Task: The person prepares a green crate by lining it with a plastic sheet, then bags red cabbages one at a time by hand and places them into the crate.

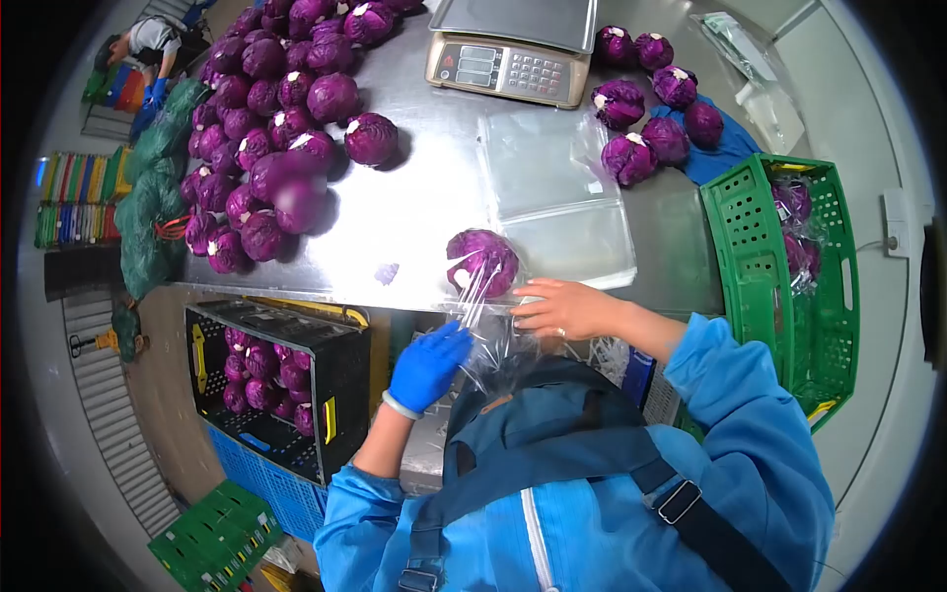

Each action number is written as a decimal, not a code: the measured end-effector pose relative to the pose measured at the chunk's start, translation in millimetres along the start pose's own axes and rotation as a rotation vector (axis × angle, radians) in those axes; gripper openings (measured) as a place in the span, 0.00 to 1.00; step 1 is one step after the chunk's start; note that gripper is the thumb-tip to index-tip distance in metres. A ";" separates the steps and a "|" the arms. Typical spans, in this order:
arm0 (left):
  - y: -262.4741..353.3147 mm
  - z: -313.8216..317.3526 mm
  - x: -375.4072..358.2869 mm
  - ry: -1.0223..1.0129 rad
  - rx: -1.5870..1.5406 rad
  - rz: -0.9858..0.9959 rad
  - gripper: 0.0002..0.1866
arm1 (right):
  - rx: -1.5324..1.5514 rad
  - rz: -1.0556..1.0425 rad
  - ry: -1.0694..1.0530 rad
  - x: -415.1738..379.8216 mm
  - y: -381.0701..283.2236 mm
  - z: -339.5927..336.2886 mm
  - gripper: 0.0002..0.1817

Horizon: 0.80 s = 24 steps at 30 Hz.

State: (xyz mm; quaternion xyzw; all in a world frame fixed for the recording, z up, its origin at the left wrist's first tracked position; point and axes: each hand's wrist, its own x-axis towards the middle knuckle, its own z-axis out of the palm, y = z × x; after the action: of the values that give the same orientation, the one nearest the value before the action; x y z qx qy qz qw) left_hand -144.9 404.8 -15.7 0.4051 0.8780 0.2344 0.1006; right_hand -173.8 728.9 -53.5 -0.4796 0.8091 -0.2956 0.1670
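Stretching steel table (414, 217): runs across the upper middle, near edge beside the hands; far end cut off at the top.
Loose cabbage pile (261, 148): covers the table's left part, dozens, too overlapped to count exactly; cut off above, smeared by a blur near the front.
Green crate (779, 286): stands at the right, long side running away from the wearer; at least two wrapped cabbages (797, 259) inside, the rest hidden by the walls.
Black crate (266, 395): sits below the table at the left, open side showing about a dozen cabbages; deeper ones hidden.
Scale (513, 69): just one, at the far side, keypad toward the wearer; plate cut off at the top.
Flat clear bags (552, 187): lie right of centre in two overlapping groups; number unclear.
Right-hand cabbages (628, 159): seven, some near or on a blue cloth (725, 148).
Bagged cabbage (483, 259): one, at the near table edge, round with no clear long axis, pale stem end toward the left and the wearer.
Clear bag (490, 340): just one around it, long axis running from table to wearer, drawn into tight folds toward the left hand; mouth hard to make out.
Left hand (431, 365): blue-gloved, closed on the gathered film.
Right hand (567, 310): bare, ringed, open with fingers extended left against the film; thumb hard to make out.
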 end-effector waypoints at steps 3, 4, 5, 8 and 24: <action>-14.1 -11.3 0.1 0.251 -0.593 -0.337 0.13 | 0.882 0.231 0.141 -7.1 6.8 -7.0 0.21; -18.2 -14.0 2.7 0.269 -0.766 -0.489 0.13 | 1.184 0.316 0.218 -5.2 8.8 -9.2 0.22; -23.1 -16.5 5.6 0.283 -0.937 -0.641 0.14 | 1.485 0.399 0.299 -0.5 8.2 -15.0 0.23; -40.6 3.8 25.9 0.458 -1.243 -0.876 0.16 | 1.509 0.742 0.543 27.6 12.9 -17.1 0.25; -73.2 10.7 33.8 0.743 -1.314 -1.129 0.10 | -0.094 0.482 0.116 102.1 6.5 -31.4 0.41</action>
State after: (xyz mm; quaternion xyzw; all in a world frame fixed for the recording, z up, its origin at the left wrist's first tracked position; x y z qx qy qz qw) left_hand -211.6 392.8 -60.6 -0.3187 0.6122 0.7134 0.1212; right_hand -245.0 651.9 -32.2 -0.2625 0.9212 -0.2364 0.1634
